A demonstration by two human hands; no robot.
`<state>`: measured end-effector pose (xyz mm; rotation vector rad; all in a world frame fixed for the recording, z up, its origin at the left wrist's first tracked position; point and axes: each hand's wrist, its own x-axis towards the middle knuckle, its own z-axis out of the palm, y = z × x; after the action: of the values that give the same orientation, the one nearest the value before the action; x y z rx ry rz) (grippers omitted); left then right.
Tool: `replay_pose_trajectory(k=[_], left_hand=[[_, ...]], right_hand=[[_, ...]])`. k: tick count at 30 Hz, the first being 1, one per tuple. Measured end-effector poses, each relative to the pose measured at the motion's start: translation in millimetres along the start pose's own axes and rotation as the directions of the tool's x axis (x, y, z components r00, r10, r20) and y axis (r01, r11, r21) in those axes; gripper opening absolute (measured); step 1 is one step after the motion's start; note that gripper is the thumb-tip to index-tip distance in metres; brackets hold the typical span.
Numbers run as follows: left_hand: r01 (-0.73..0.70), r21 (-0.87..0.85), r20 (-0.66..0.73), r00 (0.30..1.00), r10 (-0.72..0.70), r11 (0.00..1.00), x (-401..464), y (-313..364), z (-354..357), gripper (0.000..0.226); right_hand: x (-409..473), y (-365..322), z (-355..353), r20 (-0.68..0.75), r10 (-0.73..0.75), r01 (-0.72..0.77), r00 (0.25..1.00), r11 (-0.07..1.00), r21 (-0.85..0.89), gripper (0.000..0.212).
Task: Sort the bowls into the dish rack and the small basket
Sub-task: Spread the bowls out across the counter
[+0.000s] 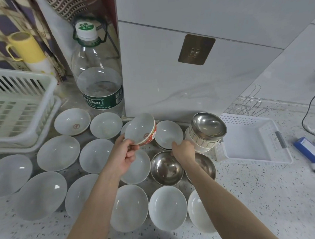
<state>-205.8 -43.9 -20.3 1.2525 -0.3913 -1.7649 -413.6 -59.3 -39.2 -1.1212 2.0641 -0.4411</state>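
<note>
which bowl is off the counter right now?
The red-patterned bowl, held tilted in the left hand. Every other bowl sits on the counter or in a stack.

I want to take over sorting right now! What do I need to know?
Left hand holds a red-patterned bowl tilted in the air.
Right hand touches the rim of a white bowl on the counter.
Dish rack at left and small basket at right hold no bowls.
Nothing is sorted; the white and steel bowls on the counter all remain.

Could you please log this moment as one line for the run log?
left hand: holds red-patterned bowl aloft | right hand: touches white bowl | small basket: no bowls
</note>
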Motion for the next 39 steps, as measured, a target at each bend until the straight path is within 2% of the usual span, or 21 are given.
replay_pose_trajectory(k=[5, 12, 19, 27, 31, 34, 39], left_hand=[[0.008, -0.017, -0.015, 1.0, -0.008, 1.0, -0.3, 0.8, -3.2, 0.025], [-0.001, -0.007, -0.03, 1.0, 0.0, 1.0, -9.0, 0.3, 1.6, 0.023], [-0.03, -0.033, -0.032, 0.999, 0.029, 0.999, -31.7, -0.4, 5.0, 0.025], [-0.082, -0.038, -0.015, 0.997, 0.082, 0.996, -56.4, -9.5, 3.9, 0.028], [-0.072, -0.018, 0.009, 0.997, 0.072, 0.997, -69.8, -23.6, 11.7, 0.026], [-0.048, 0.014, 0.025, 0.999, 0.048, 0.999, -78.2, -36.2, 21.2, 0.024], [0.002, -0.009, 0.033, 0.999, -0.001, 1.0, -84.7, -54.8, 36.0, 0.023]], right_hand=[[0.1, -7.2, -0.9, 0.002, 0.065, -0.065, 0.998, 0.993, 0.095, 0.011], [-3.5, -11.3, -3.3, 0.024, 0.089, -0.092, 0.996, 0.973, 0.214, 0.032], [-26.0, -13.3, -20.8, -0.006, -0.029, 0.03, 1.0, 0.947, 0.319, 0.039], [-67.7, 10.1, -64.8, 0.009, -0.137, 0.106, 0.991, 0.801, 0.59, 0.034], [-83.8, 41.4, -86.7, -0.014, -0.091, 0.081, 0.996, 0.797, 0.599, 0.023], [-94.1, 65.0, -103.0, -0.06, -0.067, 0.09, 0.996, 0.75, 0.656, 0.017], [-103.7, 105.8, -125.9, -0.148, -0.011, 0.11, 0.989, 0.724, 0.681, 0.019]])
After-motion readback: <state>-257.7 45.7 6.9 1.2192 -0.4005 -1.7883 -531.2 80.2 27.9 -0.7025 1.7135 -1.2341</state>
